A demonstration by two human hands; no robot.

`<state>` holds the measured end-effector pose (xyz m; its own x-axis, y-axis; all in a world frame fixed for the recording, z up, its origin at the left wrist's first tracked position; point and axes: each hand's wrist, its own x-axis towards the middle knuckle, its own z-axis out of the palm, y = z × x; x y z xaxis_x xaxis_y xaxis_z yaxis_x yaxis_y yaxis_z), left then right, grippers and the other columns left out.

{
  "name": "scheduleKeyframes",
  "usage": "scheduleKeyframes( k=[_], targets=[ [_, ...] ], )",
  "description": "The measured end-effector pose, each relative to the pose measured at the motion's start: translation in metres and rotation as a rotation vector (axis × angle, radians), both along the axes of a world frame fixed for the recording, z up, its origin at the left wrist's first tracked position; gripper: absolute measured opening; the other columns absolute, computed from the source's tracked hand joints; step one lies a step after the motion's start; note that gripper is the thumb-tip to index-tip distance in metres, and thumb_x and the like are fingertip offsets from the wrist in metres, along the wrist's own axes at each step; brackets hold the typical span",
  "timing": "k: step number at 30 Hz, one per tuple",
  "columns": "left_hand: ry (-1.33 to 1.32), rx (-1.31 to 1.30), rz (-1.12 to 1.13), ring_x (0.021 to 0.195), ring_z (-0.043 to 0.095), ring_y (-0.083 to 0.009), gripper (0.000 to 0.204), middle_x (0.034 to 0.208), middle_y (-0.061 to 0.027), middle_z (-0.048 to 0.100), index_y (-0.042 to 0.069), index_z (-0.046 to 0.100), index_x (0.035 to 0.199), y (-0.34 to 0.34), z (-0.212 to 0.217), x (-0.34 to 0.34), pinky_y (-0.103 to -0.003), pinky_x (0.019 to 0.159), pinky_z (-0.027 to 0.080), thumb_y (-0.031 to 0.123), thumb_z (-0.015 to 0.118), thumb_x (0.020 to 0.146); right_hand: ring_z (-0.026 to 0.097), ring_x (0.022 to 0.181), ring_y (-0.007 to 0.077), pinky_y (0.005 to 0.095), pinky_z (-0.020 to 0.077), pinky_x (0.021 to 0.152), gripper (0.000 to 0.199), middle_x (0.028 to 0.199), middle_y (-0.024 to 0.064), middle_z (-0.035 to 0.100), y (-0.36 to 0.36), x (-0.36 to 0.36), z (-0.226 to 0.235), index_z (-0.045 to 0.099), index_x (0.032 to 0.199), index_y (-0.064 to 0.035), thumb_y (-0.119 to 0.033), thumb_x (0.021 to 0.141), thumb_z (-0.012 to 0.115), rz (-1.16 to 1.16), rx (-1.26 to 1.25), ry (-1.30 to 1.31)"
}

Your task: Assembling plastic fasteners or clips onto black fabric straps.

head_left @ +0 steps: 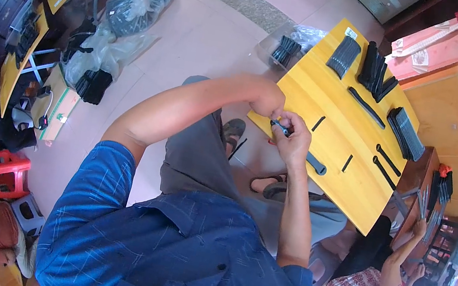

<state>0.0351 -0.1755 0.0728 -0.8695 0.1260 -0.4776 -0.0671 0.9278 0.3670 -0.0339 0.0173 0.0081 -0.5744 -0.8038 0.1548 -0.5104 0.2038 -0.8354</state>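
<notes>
Over the near left edge of the yellow table, my two hands meet at a small dark piece with a shiny, light part; its kind is too small to tell. My right hand grips this piece between thumb and fingers. My left hand is closed, its fingertips pinched right beside the piece; what they hold is hidden. A black strap with a rounded end lies on the table next to my right hand. Short black strips lie beyond my hands.
Bundles of grey-black straps, black straps and another strap stack line the table's far side. A clear bin stands left of it. People work at the right and far left. A red stool and plastic bags are on the floor.
</notes>
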Motion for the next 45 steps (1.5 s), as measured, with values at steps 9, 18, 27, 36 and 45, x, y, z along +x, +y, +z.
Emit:
scheduleKeyframes(
  k=[9,18,27,36,45],
  targets=[
    [0.125,-0.012,0.067,0.093,0.073,-0.0337,0.036,0.103,-0.0122,0.077,0.023,0.078,0.117,0.006,-0.007,0.023,-0.047,0.08,0.056,0.012,0.061,0.087,0.063,0.071,0.0196,0.0309,0.0531,0.07,0.018,0.078,0.0069,0.064,-0.001,0.001,-0.005,0.072,0.1,-0.0047,0.003,0.084,0.069,-0.018,-0.094,0.215],
    [0.449,0.088,0.282,0.086,0.07,-0.0391,0.023,0.089,-0.0185,0.072,0.01,0.07,0.109,0.009,-0.036,0.071,-0.05,0.073,0.052,0.021,0.068,0.089,0.067,0.08,0.0289,0.0384,0.0537,0.076,0.01,0.086,0.0122,0.069,-0.008,0.004,-0.002,0.068,0.094,-0.0033,0.0,0.085,0.067,-0.094,-0.124,0.114],
    [0.501,0.79,0.651,0.074,0.051,-0.0106,0.039,0.071,-0.0046,0.053,0.001,0.059,0.078,0.061,-0.039,0.086,-0.034,0.066,0.044,0.033,0.069,0.097,0.057,0.079,0.0083,0.0261,0.0482,0.073,0.009,0.086,-0.0014,0.064,0.023,0.046,0.046,0.062,0.093,-0.0044,0.0,0.092,0.07,-0.068,-0.256,-0.345],
    [0.704,0.888,0.512,0.066,0.045,-0.0128,0.035,0.067,-0.0036,0.046,0.001,0.054,0.079,0.085,-0.01,0.088,-0.034,0.06,0.039,0.025,0.059,0.104,0.053,0.084,0.0054,0.0206,0.0437,0.076,0.017,0.097,-0.0005,0.062,0.042,0.058,0.065,0.054,0.093,-0.0079,0.003,0.096,0.067,-0.047,-0.457,-0.661],
    [0.732,0.915,0.688,0.063,0.046,-0.0106,0.028,0.065,-0.0035,0.049,0.001,0.058,0.08,0.101,-0.023,0.077,-0.032,0.057,0.04,0.02,0.06,0.1,0.057,0.083,0.0081,0.0249,0.048,0.075,0.014,0.091,0.0003,0.06,0.047,0.057,0.063,0.057,0.1,-0.0052,-0.001,0.096,0.07,-0.176,-0.399,-0.431]
  ],
)
